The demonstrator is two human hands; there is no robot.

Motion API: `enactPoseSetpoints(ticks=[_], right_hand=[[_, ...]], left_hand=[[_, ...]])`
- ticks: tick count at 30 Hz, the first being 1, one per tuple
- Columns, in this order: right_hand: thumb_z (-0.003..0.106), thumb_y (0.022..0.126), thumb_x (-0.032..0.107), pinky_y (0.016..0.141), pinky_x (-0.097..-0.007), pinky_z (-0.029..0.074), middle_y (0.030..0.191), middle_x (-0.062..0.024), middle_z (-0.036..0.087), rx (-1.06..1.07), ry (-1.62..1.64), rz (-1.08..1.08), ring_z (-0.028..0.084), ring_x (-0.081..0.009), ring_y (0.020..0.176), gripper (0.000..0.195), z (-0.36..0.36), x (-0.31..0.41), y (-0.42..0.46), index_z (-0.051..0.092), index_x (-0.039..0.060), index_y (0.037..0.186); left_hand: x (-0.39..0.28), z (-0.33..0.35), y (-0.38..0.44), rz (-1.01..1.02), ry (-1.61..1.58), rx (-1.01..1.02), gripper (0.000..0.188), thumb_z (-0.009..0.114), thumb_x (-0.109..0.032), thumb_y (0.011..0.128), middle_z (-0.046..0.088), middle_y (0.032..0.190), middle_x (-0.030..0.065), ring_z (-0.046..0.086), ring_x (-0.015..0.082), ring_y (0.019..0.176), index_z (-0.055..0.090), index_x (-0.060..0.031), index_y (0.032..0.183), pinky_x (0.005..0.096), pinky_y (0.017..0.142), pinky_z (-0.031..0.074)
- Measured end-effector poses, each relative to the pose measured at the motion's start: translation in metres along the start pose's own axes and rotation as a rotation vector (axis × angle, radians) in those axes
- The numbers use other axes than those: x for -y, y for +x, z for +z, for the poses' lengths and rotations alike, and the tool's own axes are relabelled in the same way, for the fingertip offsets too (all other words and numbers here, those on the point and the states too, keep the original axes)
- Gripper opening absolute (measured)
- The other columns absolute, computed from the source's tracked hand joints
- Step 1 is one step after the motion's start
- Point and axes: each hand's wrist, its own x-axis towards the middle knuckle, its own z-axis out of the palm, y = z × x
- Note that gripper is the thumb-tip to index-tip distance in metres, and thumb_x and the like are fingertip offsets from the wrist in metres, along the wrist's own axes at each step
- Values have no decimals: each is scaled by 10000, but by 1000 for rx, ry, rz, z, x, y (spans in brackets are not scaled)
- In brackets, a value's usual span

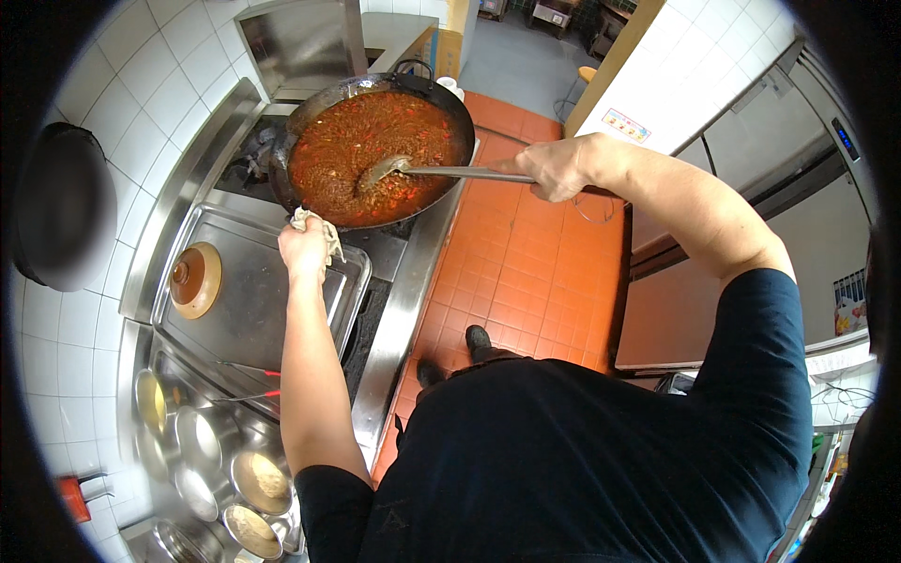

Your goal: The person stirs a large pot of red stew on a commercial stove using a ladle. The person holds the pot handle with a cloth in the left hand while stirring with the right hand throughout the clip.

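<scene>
A large black wok (pixel 461 119) holds a red-brown sauce (pixel 338 141) with chopped red bits, standing over the stove. My left hand (pixel 304 246) grips a pale folded cloth (pixel 329 236) at the wok's near rim; whether a handle lies under the cloth is hidden. With my right hand (pixel 559 169) I hold the long metal handle of a ladle (pixel 383 169), its bowl partly sunk in the sauce near the middle. The wok's far loop handle (pixel 415 65) is free.
Beside the wok, a steel tray (pixel 243 281) carries a brown lidded-looking ceramic piece (pixel 188 280) and red-handled tongs (pixel 271 383). Several metal bowls (pixel 260 482) with powders and liquid stand nearer. A dark round pan (pixel 67 204) hangs at the tiled wall. Steel refrigerator doors (pixel 760 281) stand right.
</scene>
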Motion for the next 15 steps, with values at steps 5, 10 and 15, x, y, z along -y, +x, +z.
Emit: enactPoseSetpoints(ticks=[5, 10, 15], right_hand=[[475, 940, -44, 1097, -455, 550, 1324, -174, 681, -14, -70, 116, 656, -359, 1194, 822, -14, -5, -18, 227, 226, 1677], [478, 932, -53, 1062, -463, 562, 1323, -168, 686, -62, -153, 120, 660, -351, 1207, 823, -18, -10, -20, 235, 203, 1675], [501, 908, -62, 1011, -433, 579, 1253, -204, 699, -43, -93, 95, 677, -335, 1175, 806, -6, 2, -5, 228, 62, 1656]], left_hand=[[8, -1, 6, 29, 18, -28, 337, 689, -217, 950, 748, 903, 163, 719, 239, 786, 685, 108, 1040, 394, 727, 566], [-6, -1, -5, -13, -14, -20, 345, 691, -229, 943, 750, 909, 180, 729, 256, 799, 684, 104, 1033, 398, 747, 572], [-1, 0, -2, -3, 34, -26, 357, 692, -236, 935, 751, 934, 188, 733, 263, 832, 688, 105, 1042, 400, 782, 573]])
